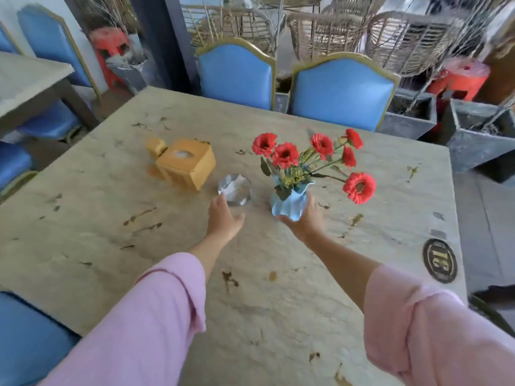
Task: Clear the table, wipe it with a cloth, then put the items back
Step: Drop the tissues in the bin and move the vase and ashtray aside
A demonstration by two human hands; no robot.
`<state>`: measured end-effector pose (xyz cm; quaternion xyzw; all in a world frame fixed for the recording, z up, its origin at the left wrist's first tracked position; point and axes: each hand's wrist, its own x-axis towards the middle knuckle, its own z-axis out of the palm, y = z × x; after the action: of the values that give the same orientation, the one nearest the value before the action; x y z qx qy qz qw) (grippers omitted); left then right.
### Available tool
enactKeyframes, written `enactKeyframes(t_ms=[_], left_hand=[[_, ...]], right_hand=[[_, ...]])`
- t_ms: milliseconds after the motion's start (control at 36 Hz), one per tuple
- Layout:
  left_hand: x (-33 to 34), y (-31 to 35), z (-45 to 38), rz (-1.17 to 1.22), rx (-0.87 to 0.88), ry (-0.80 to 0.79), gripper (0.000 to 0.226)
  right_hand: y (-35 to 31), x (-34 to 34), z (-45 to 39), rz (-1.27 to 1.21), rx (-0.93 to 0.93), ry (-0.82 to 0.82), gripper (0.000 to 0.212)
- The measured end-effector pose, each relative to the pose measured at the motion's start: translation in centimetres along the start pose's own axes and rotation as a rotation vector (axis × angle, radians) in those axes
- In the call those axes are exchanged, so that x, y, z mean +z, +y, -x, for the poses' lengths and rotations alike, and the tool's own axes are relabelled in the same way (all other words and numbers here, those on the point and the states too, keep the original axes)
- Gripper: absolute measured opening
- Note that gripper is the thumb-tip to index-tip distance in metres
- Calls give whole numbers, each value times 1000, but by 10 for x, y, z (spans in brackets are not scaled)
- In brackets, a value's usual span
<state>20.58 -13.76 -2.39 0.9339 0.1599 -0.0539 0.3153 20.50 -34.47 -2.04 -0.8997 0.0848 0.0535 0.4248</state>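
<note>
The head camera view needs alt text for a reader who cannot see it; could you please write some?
A person in pink sleeves reaches across a stained stone table: the left hand touches a clear glass ashtray, and the right hand cups a blue vase of red flowers. An orange tissue box stands behind the ashtray.

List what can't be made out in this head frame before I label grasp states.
- Right hand contact: far fingers hidden behind the blue vase, so grip is unclear.
- Left hand: fingertips meet the glass ashtray; motion blur hides whether they touch it.
- Black round table badge: lettering too small and skewed.
- Wooden tissue box: its far side faces away.
</note>
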Motion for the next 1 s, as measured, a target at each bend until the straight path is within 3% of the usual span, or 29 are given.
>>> enactKeyframes(t_ms=[83, 222, 389, 528, 750, 1000], left_hand=[[6, -4, -33, 76, 8, 89, 98], [19, -10, -67, 113, 2, 78, 120], [29, -7, -70, 200, 2, 184, 112], [30, 4, -47, 265, 81, 185, 103], [23, 46, 1, 271, 136, 121, 108], [58, 125, 114, 299, 239, 64, 108]], right_hand=[[2, 14, -12, -15, -5, 51, 94], [9, 34, -25, -69, -60, 161, 90], [20, 30, -27, -70, -99, 175, 88], [26, 4, -16, -80, -92, 217, 89], [41, -61, 21, -75, -60, 310, 84], [99, -161, 113, -22, -39, 411, 84]])
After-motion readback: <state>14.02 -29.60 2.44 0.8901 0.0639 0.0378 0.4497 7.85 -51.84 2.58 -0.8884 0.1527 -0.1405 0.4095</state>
